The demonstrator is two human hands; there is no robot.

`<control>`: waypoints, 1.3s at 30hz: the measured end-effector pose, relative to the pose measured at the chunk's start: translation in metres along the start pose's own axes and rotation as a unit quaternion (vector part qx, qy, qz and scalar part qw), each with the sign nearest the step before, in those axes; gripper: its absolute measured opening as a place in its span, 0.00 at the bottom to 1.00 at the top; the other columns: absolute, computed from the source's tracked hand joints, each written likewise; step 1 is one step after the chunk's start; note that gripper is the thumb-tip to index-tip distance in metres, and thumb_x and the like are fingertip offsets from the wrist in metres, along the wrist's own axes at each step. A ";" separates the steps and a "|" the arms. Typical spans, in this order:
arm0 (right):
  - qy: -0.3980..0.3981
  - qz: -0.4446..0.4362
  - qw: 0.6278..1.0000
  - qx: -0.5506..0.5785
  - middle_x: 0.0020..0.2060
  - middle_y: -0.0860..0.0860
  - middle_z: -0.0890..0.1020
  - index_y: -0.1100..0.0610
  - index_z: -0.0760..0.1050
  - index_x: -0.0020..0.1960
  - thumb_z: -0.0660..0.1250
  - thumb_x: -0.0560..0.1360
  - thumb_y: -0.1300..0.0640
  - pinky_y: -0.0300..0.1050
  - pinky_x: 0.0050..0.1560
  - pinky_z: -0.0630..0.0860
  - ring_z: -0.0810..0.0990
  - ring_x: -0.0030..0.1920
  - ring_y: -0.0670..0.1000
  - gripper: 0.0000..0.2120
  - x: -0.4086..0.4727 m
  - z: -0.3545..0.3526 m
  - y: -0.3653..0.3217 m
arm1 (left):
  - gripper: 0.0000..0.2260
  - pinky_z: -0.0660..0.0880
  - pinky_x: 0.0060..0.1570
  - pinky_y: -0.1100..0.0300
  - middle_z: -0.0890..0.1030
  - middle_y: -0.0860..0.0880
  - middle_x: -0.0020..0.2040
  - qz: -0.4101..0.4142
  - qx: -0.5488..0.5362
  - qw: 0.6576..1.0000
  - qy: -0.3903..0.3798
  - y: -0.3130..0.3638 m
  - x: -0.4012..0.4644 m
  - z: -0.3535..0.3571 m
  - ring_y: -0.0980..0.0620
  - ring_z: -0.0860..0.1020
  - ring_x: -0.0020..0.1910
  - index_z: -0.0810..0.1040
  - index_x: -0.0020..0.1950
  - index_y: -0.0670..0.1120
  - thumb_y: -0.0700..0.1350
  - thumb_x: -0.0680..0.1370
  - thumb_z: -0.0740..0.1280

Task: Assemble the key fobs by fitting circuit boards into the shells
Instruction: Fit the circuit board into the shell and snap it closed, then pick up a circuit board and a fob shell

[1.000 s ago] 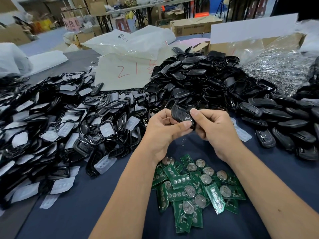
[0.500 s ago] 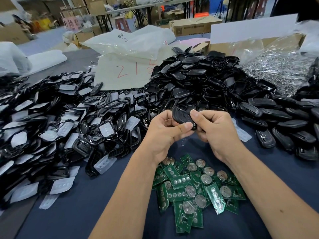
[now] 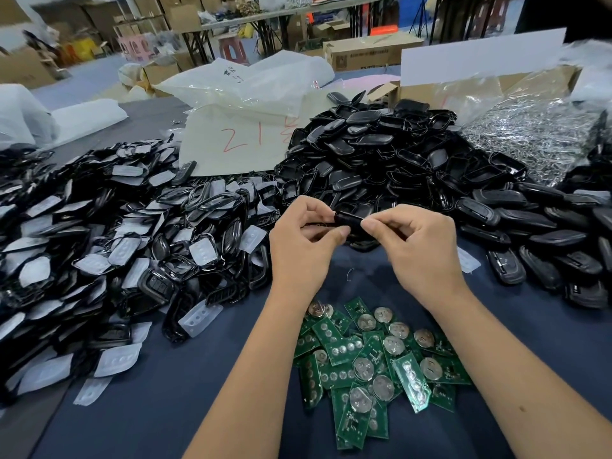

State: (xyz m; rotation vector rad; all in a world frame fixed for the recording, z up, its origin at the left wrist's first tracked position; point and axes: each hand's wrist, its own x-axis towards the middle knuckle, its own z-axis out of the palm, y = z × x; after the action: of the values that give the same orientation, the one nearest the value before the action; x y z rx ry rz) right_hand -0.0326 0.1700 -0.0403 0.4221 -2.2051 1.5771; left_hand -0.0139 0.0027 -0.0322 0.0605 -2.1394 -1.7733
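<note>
A black key fob shell (image 3: 348,219) is held edge-on above the blue cloth, between both hands. My left hand (image 3: 303,246) pinches its left end with thumb and curled fingers. My right hand (image 3: 419,246) pinches its right end between thumb and forefinger. Most of the shell is hidden by the fingers. Below my wrists lies a heap of green circuit boards (image 3: 374,362) with round coin cells on them.
A big pile of black shells with white rubber pads (image 3: 99,253) fills the left. Another pile of black shells (image 3: 390,160) rises behind my hands. A row of dark fobs (image 3: 543,240) lies at right. White plastic bags (image 3: 245,87) and shiny metal parts (image 3: 530,134) sit at the back.
Both hands have turned the shell from face-up to edge-on and lifted it slightly. The piles and boards have not moved.
</note>
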 end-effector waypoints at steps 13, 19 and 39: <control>0.030 0.099 0.990 0.101 0.32 0.44 0.82 0.50 0.86 0.49 0.69 0.83 0.54 0.39 0.36 0.72 0.77 0.32 0.43 0.07 0.003 -0.003 0.003 | 0.08 0.84 0.44 0.55 0.83 0.44 0.37 -0.069 -0.111 0.991 -0.018 0.006 -0.006 0.017 0.41 0.87 0.42 0.81 0.40 0.43 0.33 0.75 0.76; 0.223 0.142 0.963 0.052 0.42 0.43 0.84 0.50 0.81 0.49 0.70 0.80 0.51 0.46 0.50 0.80 0.82 0.45 0.42 0.03 0.012 -0.017 0.006 | 0.08 0.82 0.40 0.59 0.83 0.43 0.35 -0.153 -0.141 0.976 -0.062 0.021 0.001 0.066 0.48 0.85 0.36 0.80 0.39 0.38 0.34 0.77 0.75; 0.373 0.090 0.922 -0.053 0.59 0.53 0.75 0.60 0.77 0.62 0.65 0.78 0.66 0.37 0.51 0.78 0.80 0.50 0.50 0.13 0.027 -0.057 0.012 | 0.08 0.79 0.49 0.60 0.84 0.56 0.41 0.006 0.214 0.974 -0.077 0.044 0.033 0.116 0.56 0.82 0.44 0.85 0.45 0.51 0.39 0.73 0.70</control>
State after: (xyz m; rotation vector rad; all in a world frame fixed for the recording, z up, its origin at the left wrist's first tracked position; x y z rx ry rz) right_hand -0.0534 0.2276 -0.0207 -0.3813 -1.7335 1.3748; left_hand -0.0706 0.1125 0.0008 0.0197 -2.5942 -1.3161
